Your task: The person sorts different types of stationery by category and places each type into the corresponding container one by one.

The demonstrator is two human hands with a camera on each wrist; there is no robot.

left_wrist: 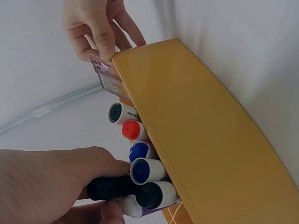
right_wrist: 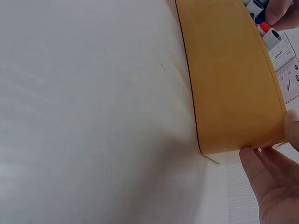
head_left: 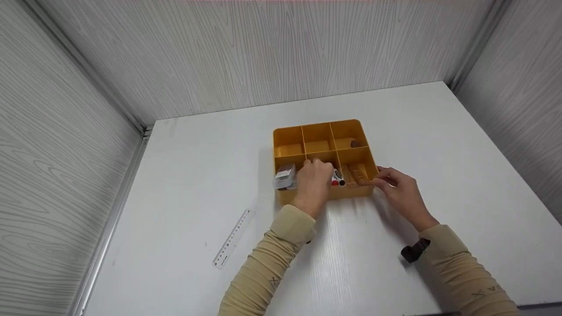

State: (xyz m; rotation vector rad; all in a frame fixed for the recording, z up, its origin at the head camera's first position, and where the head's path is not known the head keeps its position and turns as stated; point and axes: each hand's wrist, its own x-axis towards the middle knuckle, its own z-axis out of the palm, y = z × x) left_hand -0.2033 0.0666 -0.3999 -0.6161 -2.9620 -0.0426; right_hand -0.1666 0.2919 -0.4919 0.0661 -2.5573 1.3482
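Observation:
A yellow six-compartment organizer tray [head_left: 354, 192] stands on the table. My left hand [head_left: 313, 183] reaches into its front middle compartment; in the left wrist view its thumb and fingers pinch a black marker [left_wrist: 110, 187]. Beside that lie several whiteboard markers, including one with a red end [left_wrist: 131, 129] and one with a blue end [left_wrist: 141, 171]. At the tray's front right corner, my right hand [head_left: 404, 193] grips the wall, thumb on the rim. Clear rulers [right_wrist: 286, 65] stick out of the front right compartment. My left hand hides part of the markers in the head view.
A clear plastic case [head_left: 285, 175] sits in the front left compartment. A small dark object [head_left: 354, 143] lies in the back right one. Left of the tray, a transparent ruler [head_left: 232, 239] lies on the white table [head_left: 184, 188]. Wood-grain panels [head_left: 281, 52] enclose the table.

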